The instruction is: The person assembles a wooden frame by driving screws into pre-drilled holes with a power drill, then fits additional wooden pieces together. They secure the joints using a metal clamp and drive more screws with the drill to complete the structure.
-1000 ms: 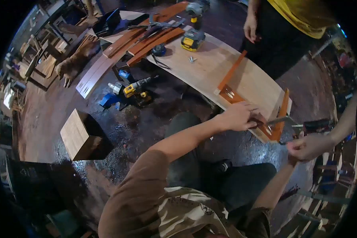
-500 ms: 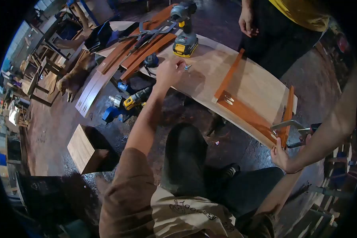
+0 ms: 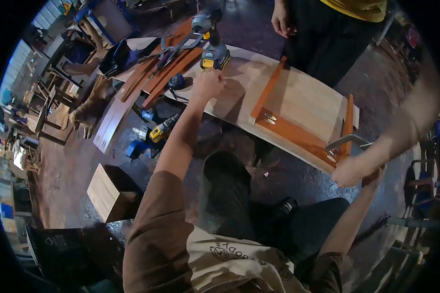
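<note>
My left hand (image 3: 209,84) is over the near edge of the plywood panel (image 3: 234,88), its fingers curled together. What they hold, if anything, is hidden. Just beyond it stands a cordless drill (image 3: 214,51) on its battery. My right hand (image 3: 374,177) is at the panel's right end, mostly covered by a co-worker's blurred forearm, so its fingers do not show. Close to it a metal C-shaped clamp (image 3: 349,140) grips the corner of the reddish wooden frame (image 3: 298,139). Pale oval pieces (image 3: 269,118) sit on that frame.
A co-worker's arm (image 3: 401,132) reaches in from the right; another person in dark trousers (image 3: 318,44) stands behind the panel. Reddish boards (image 3: 173,68) with clamps lie at the back left. A yellow power tool (image 3: 162,129), a wooden box (image 3: 105,193) and a dog (image 3: 90,107) are on the floor.
My left hand has closed over the spot where small screws showed on the panel. The co-worker's hand has lifted off the frame corner and is blurred. The whole view has shifted slightly.
</note>
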### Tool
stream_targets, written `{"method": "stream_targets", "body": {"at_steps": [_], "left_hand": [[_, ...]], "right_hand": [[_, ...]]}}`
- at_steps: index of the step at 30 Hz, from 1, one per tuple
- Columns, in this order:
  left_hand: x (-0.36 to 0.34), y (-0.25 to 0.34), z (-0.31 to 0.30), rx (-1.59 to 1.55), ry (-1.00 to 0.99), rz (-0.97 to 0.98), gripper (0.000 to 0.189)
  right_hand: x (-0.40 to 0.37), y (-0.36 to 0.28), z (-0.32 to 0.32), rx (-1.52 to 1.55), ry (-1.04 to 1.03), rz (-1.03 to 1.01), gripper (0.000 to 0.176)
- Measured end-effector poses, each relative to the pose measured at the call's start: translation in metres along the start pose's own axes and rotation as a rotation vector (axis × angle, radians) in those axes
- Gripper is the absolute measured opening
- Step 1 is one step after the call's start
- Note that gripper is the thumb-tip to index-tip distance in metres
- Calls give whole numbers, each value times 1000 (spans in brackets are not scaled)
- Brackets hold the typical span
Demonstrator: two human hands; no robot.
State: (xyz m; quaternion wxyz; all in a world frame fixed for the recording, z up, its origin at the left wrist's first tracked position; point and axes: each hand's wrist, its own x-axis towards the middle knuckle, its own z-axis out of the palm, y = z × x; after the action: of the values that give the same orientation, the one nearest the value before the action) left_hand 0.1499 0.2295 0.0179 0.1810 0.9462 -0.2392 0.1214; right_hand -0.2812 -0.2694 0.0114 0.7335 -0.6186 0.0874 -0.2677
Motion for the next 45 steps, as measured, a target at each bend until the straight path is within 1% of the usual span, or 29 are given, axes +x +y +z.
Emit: {"method": "stream_targets", "body": {"at_steps": [1, 2, 4, 6, 8, 10, 12, 13, 15, 16, 18, 19, 22, 23, 25, 26, 28, 29, 30, 32, 33, 35, 36, 38, 39, 40, 42, 44, 45], "left_hand": [[-5, 4, -6, 17, 20, -4, 19], [-7, 7, -11, 35, 40, -8, 19], [-4, 1, -2, 51, 68, 18, 18], [-4, -2, 3, 71, 99, 32, 18], [-8, 2, 5, -72, 233, 142, 17], [-10, 3, -1, -45, 222, 129, 18], [-9, 0, -3, -189, 184, 22, 19], [-8, -6, -2, -195, 176, 25, 19], [-4, -16, -1, -326, 224, -55, 20], [-6, -7, -7, -330, 217, -50, 20], [-8, 1, -16, -87, 91, -43, 21], [-7, -1, -8, -47, 129, 104, 24], [2, -6, 7, 6, 52, 100, 28], [4, -12, 13, 5, 55, 98, 28], [4, -20, 17, -25, 216, 330, 24], [2, -22, 21, -21, 225, 326, 24], [-23, 2, -4, -560, 275, -92, 16], [-32, 4, -17, -796, 442, -65, 18], [-39, -6, -21, -1149, 421, -321, 19], [-61, -16, -39, -1681, 514, -426, 23], [-70, -20, -47, -1680, 530, -433, 23], [-81, -23, -60, -1986, 688, -358, 24], [-85, -20, -69, -1985, 696, -362, 24], [-90, -11, -90, -1931, 844, -301, 24], [-91, -6, -98, -1897, 912, -242, 20], [-89, 1, -104, -1894, 919, -246, 20], [-80, 15, -111, -1744, 1077, -207, 19], [-70, 20, -111, -1722, 1114, -200, 16], [-65, 20, -108, -1652, 1140, -173, 15]], "right_hand": [[14, 16, -20, 173, 133, -116, 40], [17, 15, -18, 177, 133, -120, 40], [22, 8, -5, 37, 164, -156, 39], [21, 0, 12, 21, 166, -169, 39], [22, -7, 28, 4, 168, -176, 38], [21, -10, 33, 24, 174, -156, 37], [20, -12, 31, -9, 174, -127, 35], [20, -13, 28, -42, 172, -103, 34], [21, -11, 23, -60, 186, -118, 32], [20, -11, 23, -72, 189, -134, 30], [18, -15, 33, -96, 201, -136, 28], [18, -17, 39, -116, 203, -139, 26], [20, -15, 35, -151, 212, -142, 27], [20, -14, 34, -151, 209, -145, 27], [21, -11, 33, -160, 255, -154, 30], [20, -13, 32, -157, 247, -160, 30], [16, -20, 42, -196, 289, -109, 30], [17, -18, 40, -182, 277, -115, 30], [18, -15, 32, -160, 240, -127, 30], [19, -12, 33, -140, 185, -136, 30], [19, -14, 36, -144, 218, -131, 30], [18, -13, 33, -152, 246, -126, 31], [19, -10, 25, -164, 220, -127, 31], [18, -9, 23, -177, 189, -125, 31], [17, -13, 27, -185, 221, -119, 30], [16, -16, 30, -192, 253, -113, 29], [17, -16, 30, -211, 228, -127, 31], [18, -13, 23, -229, 208, -140, 33], [20, -11, 21, -205, 196, -146, 33]]}}
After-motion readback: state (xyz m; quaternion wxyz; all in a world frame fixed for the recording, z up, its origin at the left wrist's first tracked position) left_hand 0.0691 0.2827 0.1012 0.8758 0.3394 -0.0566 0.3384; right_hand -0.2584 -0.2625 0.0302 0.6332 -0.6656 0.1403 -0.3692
